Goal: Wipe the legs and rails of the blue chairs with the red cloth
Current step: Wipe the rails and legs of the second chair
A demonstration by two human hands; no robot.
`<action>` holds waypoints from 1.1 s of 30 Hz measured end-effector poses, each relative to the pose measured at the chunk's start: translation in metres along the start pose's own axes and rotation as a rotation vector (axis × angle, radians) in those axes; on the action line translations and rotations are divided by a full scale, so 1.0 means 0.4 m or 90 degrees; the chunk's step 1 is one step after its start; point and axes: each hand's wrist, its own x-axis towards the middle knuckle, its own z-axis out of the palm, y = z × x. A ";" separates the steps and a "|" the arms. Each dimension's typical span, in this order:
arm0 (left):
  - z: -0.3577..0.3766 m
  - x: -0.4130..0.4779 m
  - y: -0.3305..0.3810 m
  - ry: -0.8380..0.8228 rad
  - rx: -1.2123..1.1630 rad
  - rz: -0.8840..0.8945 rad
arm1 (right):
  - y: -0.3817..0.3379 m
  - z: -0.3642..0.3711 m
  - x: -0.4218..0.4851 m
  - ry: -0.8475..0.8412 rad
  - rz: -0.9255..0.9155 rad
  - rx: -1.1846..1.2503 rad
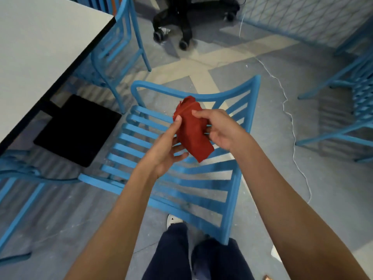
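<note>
- The left hand [163, 150] and the right hand [222, 130] are both gripping the red cloth [191, 134], with the fingers pinching its bunched folds from either side.
- The cloth is hanging in the air above the nearest blue chair [232, 199], touching no part of it.
- No leg or rail is being wiped; the hands seem to be folding the cloth ready for use.
- More blue chairs are standing beside the counter [40, 37] and off to the right [343, 136]; the picture is not showing whether any is already clean.
- Stooping down to the legs and rails is probably all left to do.
</note>
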 end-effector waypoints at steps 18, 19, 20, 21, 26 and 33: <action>0.438 0.407 0.226 0.152 -0.197 0.119 | -0.408 -0.394 0.373 -0.242 -0.011 -0.254; 0.458 0.433 0.236 0.150 -0.209 0.124 | -0.431 -0.413 0.391 -0.244 -0.012 -0.256; 0.470 0.458 0.247 0.147 -0.216 0.132 | -0.452 -0.428 0.411 -0.251 -0.014 -0.255; 0.479 0.482 0.261 0.144 -0.225 0.143 | -0.470 -0.437 0.429 -0.261 -0.010 -0.255; 0.486 0.574 0.332 0.211 -0.254 0.177 | -0.527 -0.425 0.524 -0.321 0.037 -0.245; 0.386 0.794 0.450 0.404 -0.288 0.158 | -0.605 -0.311 0.779 -0.397 0.118 -0.180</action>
